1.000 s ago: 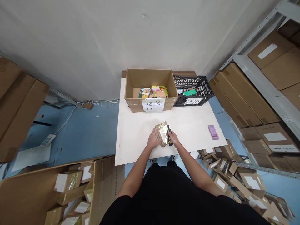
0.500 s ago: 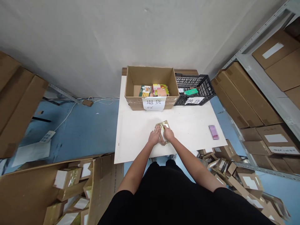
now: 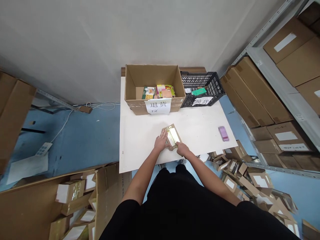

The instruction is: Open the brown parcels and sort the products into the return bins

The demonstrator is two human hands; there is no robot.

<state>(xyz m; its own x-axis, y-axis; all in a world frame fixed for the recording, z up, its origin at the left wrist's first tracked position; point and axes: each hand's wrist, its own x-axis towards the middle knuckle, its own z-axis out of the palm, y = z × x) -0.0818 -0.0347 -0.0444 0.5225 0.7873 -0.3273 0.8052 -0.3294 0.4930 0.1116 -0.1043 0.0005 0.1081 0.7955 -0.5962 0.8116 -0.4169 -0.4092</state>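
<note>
A small gold-and-brown box (image 3: 172, 135) lies on the white table (image 3: 140, 140) in front of me. My left hand (image 3: 161, 141) rests on the box's left side with its fingers stretched flat, holding it down. At the box's near right corner, my right hand (image 3: 183, 149) is closed in a fist. Nothing shows in the fist now; a second ago this hand held a black-and-yellow utility knife.
An open cardboard box (image 3: 152, 100) with a paper label and colourful packs stands at the table's back. Beside it is a black crate (image 3: 215, 88). A pink item (image 3: 223, 133) lies at the right. Small boxes (image 3: 250, 176) are piled on the floor; shelves of cartons (image 3: 275, 100) stand on the right.
My right hand went over the top of the box, then drew back toward me to the near right corner. The knife is out of sight. The view shifted slightly.
</note>
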